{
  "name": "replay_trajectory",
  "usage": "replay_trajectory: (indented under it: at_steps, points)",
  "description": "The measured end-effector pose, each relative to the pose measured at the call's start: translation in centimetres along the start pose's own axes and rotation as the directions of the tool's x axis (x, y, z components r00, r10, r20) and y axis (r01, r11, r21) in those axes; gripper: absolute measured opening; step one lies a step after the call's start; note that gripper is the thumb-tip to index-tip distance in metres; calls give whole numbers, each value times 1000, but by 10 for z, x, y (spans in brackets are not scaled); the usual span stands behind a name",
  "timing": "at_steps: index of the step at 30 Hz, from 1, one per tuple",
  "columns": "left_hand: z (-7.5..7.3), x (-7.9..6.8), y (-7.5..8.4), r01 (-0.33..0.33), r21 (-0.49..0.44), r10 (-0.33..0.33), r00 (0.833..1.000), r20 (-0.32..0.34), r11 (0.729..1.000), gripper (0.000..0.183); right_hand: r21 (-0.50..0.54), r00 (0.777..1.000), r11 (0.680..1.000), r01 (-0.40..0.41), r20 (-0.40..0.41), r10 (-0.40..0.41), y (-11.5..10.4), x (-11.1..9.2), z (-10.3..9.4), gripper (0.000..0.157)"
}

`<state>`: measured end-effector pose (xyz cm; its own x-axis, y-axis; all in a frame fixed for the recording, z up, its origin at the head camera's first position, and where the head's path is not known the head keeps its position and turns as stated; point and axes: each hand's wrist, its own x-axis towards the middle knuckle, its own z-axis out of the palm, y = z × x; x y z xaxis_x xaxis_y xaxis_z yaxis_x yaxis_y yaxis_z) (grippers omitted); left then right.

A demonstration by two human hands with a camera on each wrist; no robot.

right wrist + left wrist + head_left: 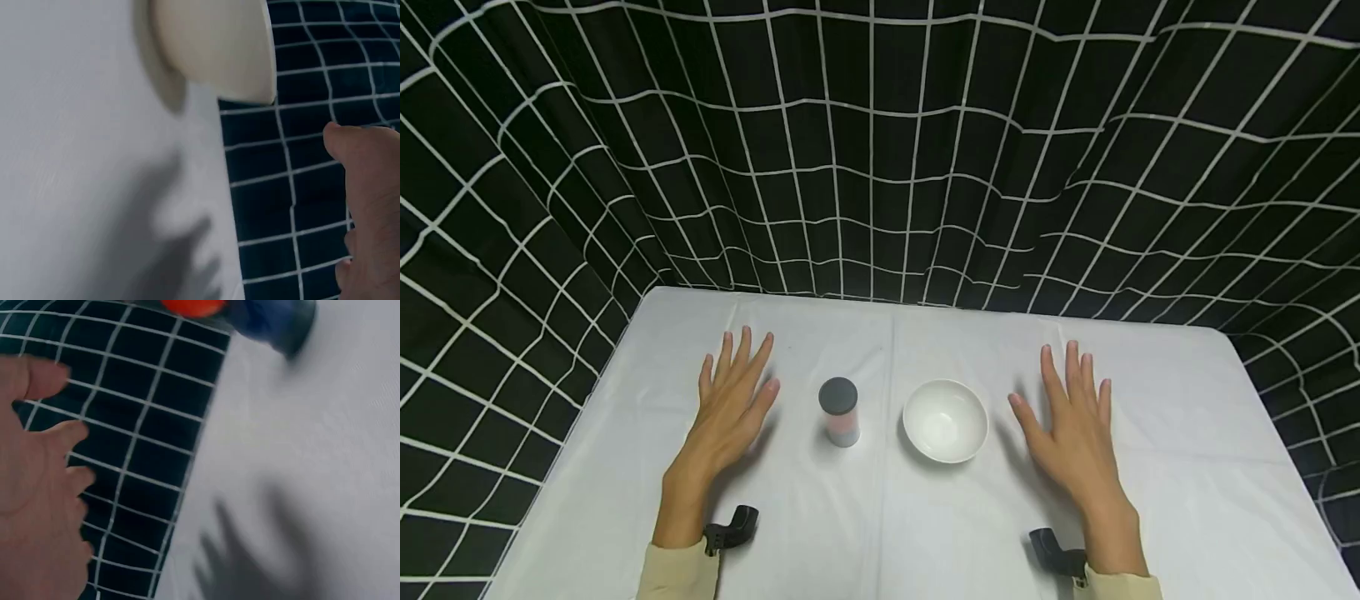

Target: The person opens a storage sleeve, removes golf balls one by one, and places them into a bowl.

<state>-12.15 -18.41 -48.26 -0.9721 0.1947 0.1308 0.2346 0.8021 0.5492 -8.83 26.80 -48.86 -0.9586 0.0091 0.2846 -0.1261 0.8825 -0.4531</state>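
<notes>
A white bowl [946, 422] stands upright on the white table, and the right wrist view catches its outer side [215, 47] at the top. To its left is a small cylindrical container [839, 412] with a dark grey lid and a pinkish middle; part of it [269, 325] shows at the top edge of the left wrist view. My left hand [730, 408], fingers straight and holding nothing, is left of the container. My right hand [1075, 425] is held out the same way to the right of the bowl. Shadows of both hands fall on the cloth beside them.
White cloth [820, 533] with fold creases covers the table. Dark curtains with a white grid [865, 150] rise behind its far edge and along the sides. A black wrist mount [732, 529] sits on the left wrist, another [1056, 552] on the right.
</notes>
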Motion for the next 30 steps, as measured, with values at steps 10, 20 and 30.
replay_trajectory:
  at_steps: [10,20,30]
  points:
    - [-1,-12,12,-71,-201,113,972,207,977,86,152,993,982,116,-52,-109,-41,0,4,69]
    - [29,-2,22,-64,-404,182,948,261,912,66,253,989,958,139,18,-148,-83,9,7,57]
    - [47,6,26,18,-606,207,931,300,795,60,366,975,921,135,116,-189,-109,16,6,53]
